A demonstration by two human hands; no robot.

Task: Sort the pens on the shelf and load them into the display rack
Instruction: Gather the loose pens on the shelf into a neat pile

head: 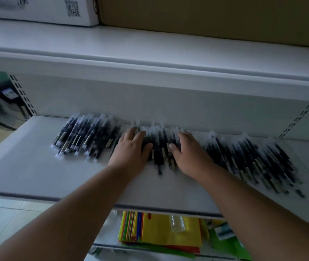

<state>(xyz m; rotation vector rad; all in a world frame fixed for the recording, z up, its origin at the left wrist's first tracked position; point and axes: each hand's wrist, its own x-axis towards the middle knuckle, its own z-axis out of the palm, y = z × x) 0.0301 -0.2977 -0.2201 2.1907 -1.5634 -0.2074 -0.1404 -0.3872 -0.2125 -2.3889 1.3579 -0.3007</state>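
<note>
Several dark pens with clear caps lie in a long row on the white shelf. One heap of pens lies at the left, a middle bunch between my hands, and a larger heap at the right. My left hand lies flat on the left side of the middle bunch, fingers spread. My right hand lies on the bunch's right side, fingers bent over the pens. Motion blur hides whether any pen is pinched. No display rack is in view.
An upper shelf overhangs, carrying a white box and a cardboard box. Below, a lower shelf holds coloured folders and a clear plastic bottle. Tiled floor shows at the lower left.
</note>
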